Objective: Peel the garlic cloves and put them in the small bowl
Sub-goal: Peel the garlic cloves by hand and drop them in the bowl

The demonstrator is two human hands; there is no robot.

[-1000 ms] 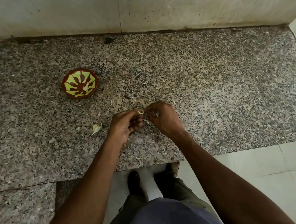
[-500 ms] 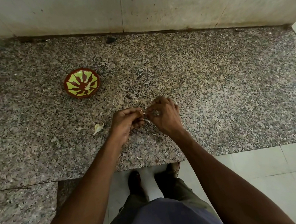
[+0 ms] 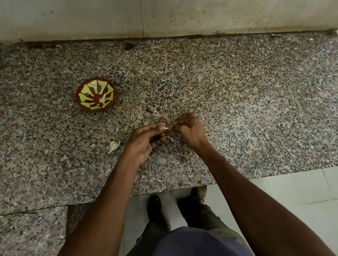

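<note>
I see a speckled granite counter (image 3: 248, 105) carrying a small red-and-green bowl (image 3: 96, 94). An unpeeled garlic clove (image 3: 113, 146) lies nearer me than the bowl, slightly right. Papery skin scraps (image 3: 160, 180) lie farther right, by the counter's front edge.

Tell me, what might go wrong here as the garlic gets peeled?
The garlic clove is pinched between the left hand and right hand above the bare counter, away from the small bowl; a slip would likely drop it there. Loose skin hanging below could scatter. The unpeeled clove beside the left wrist could get knocked.
</note>
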